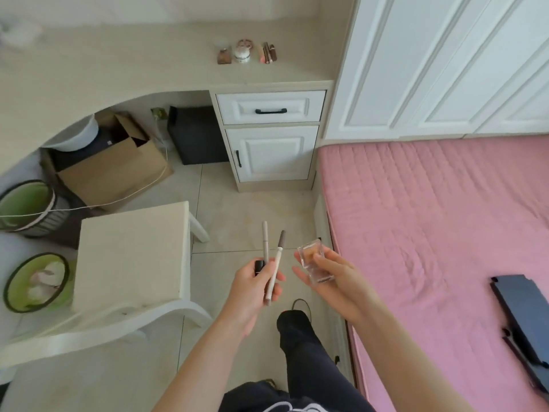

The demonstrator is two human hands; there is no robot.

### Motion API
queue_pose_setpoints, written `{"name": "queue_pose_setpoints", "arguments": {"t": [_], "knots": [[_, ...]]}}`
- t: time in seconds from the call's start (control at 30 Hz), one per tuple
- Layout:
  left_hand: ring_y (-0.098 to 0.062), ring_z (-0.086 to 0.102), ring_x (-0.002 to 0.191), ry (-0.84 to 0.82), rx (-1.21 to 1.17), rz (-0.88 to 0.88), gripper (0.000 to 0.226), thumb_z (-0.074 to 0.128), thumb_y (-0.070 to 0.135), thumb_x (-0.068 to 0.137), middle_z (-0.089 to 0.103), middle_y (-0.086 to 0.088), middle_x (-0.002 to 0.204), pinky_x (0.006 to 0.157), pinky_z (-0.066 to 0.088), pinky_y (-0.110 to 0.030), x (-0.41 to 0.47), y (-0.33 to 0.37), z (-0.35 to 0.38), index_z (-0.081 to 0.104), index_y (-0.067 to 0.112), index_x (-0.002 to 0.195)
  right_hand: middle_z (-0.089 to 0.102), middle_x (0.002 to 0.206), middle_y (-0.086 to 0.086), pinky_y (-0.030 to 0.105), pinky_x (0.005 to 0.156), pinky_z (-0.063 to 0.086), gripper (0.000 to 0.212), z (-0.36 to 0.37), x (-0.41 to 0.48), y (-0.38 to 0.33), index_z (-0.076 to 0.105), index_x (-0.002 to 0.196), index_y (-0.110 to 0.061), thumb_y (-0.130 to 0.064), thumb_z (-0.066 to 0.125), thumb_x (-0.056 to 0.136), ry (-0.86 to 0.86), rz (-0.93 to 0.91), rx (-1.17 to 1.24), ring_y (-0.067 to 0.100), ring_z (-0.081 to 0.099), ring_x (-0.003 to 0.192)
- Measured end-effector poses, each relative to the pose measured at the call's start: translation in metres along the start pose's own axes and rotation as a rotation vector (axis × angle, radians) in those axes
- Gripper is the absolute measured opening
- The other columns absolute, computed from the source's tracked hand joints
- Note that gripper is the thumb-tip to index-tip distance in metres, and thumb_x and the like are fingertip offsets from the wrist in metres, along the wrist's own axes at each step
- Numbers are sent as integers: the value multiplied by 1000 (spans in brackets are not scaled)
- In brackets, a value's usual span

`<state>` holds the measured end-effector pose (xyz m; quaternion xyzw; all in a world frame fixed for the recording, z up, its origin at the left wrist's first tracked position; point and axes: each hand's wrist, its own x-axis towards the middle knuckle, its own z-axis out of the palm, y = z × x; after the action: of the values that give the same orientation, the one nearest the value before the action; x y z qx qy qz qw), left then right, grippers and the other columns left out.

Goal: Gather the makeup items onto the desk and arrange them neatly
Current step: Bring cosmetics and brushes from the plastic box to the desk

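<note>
1. The left hand is gripping two slim makeup pencils and a small black tube in one bunch, its fingers curled round them. The pencils are fanning apart, tips pointing up and away, above the floor.
2. The right hand is holding a clear square bottle, with the thumb pressing on top and the other fingers cupping it from below. The bottle is sitting tilted in the palm.
3. The desk is lying ahead, well apart from both hands. A brown bottle, a white jar and a cluster of tubes are standing in a row near its far right corner.
4. The step in hand is probably carrying this load over to that row, passing between the stool and the bed.
5. The loose bunch is likely the weak point, so pinching lower down and closing the fan would be guarding against a pencil slipping out.
6. Levelling the bottle and setting it down first, upright beside the tubes, would be freeing the right hand to lay the pencils side by side.
</note>
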<state>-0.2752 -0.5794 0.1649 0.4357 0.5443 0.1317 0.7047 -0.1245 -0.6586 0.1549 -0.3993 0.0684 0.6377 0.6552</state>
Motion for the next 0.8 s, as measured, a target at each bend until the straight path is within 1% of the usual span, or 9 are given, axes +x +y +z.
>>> {"name": "queue_pose_setpoints", "arguments": {"t": [0.07, 0.2, 0.37, 0.5, 0.6, 0.67, 0.73, 0.8], "knots": [[-16, 50, 56, 32, 0, 13, 22, 51, 21, 98, 64, -8, 80, 59, 42, -30, 18, 21, 11, 60, 1, 99, 66, 109, 16, 47, 93, 51, 23, 6, 18, -26, 56, 115, 2, -1, 48, 93, -14, 4, -47, 26, 63, 110], [-16, 50, 59, 74, -22, 41, 21, 51, 21, 98, 65, -6, 79, 65, 42, -34, 54, 62, 32, 61, 3, 100, 65, 113, 20, 45, 92, 52, 26, 19, 55, -76, 55, 118, 4, 0, 50, 93, -5, 13, -95, 30, 64, 108], [-17, 49, 59, 93, -57, 63, 20, 52, 21, 97, 64, -6, 77, 63, 43, -32, 95, 101, 52, 61, 3, 97, 64, 118, 22, 42, 88, 55, 28, 34, 99, -122, 52, 122, 5, -2, 49, 95, -4, -4, -85, 34, 64, 108], [-15, 50, 58, 109, -75, 68, 19, 50, 21, 98, 64, -6, 76, 61, 44, -29, 129, 129, 56, 62, 6, 97, 63, 120, 21, 34, 84, 57, 26, 48, 137, -150, 54, 119, 8, -1, 46, 96, 0, -10, -53, 31, 64, 109], [-13, 51, 58, 110, -71, 64, 20, 50, 22, 98, 63, -4, 75, 59, 45, -27, 157, 148, 54, 63, 7, 96, 63, 119, 23, 34, 89, 55, 26, 60, 168, -169, 55, 117, 12, 0, 44, 96, -4, -29, -68, 31, 62, 112], [-14, 52, 59, 112, -73, 59, 23, 51, 24, 98, 62, -5, 74, 61, 46, -28, 179, 161, 51, 64, 6, 92, 64, 118, 21, 36, 92, 53, 25, 68, 191, -182, 54, 117, 11, 0, 43, 97, 9, -38, -74, 31, 63, 111], [-15, 52, 60, 104, -67, 53, 24, 51, 25, 97, 61, -4, 73, 60, 45, -28, 203, 177, 47, 64, 6, 93, 63, 118, 19, 38, 94, 51, 25, 79, 215, -194, 54, 117, 10, 0, 43, 97, 27, -44, -64, 30, 63, 110], [-14, 52, 59, 82, -58, 56, 24, 51, 25, 98, 61, -2, 72, 59, 45, -26, 230, 198, 42, 63, 5, 94, 67, 110, 18, 39, 96, 51, 23, 91, 242, -207, 55, 114, 9, 0, 43, 97, 56, -70, -85, 29, 64, 109]]}}
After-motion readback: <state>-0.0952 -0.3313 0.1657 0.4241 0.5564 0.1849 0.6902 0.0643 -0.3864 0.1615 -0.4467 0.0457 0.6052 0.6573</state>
